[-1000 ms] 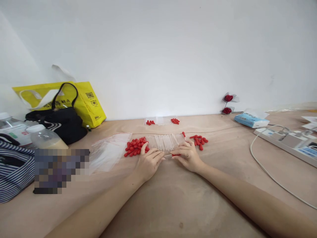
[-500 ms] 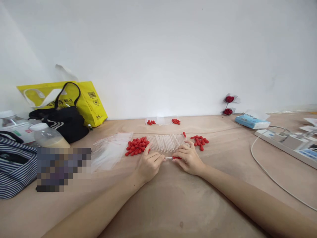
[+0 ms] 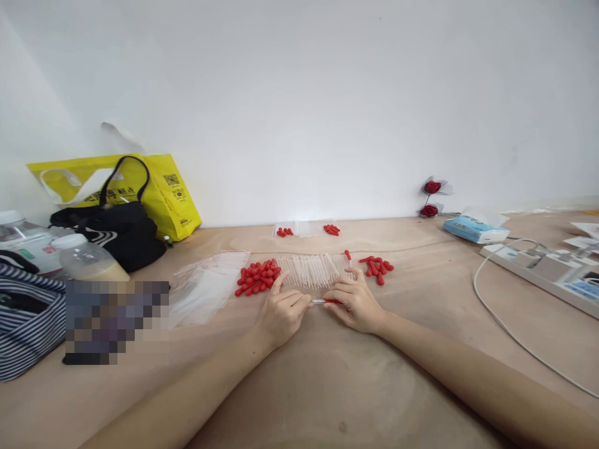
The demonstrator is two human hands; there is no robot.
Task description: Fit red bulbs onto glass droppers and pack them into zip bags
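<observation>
Between my hands lies a thin clear tube (image 3: 319, 302) with a red rubber bulb (image 3: 333, 301) at its right end. My left hand (image 3: 282, 313) pinches the tube's left end. The fingers of my right hand (image 3: 354, 302) close on the red bulb and partly hide it. Just beyond the hands is a row of clear tubes (image 3: 313, 270), side by side on the wooden table (image 3: 299, 386). A pile of red bulbs (image 3: 257, 277) sits left of the row, and a smaller group of red bulbs (image 3: 377, 268) lies to its right.
Clear plastic bags (image 3: 206, 287) lie at the left, near a bottle (image 3: 91, 259), a black bag (image 3: 112, 234) and a yellow bag (image 3: 173, 199). A bag with red bulbs (image 3: 304, 228) is by the wall. Right: tissue pack (image 3: 475, 229), power strip (image 3: 538, 271), white cable (image 3: 486, 308).
Both hands keep their grip on the tube and bulb, with hardly any movement. The whole view has shifted slightly.
</observation>
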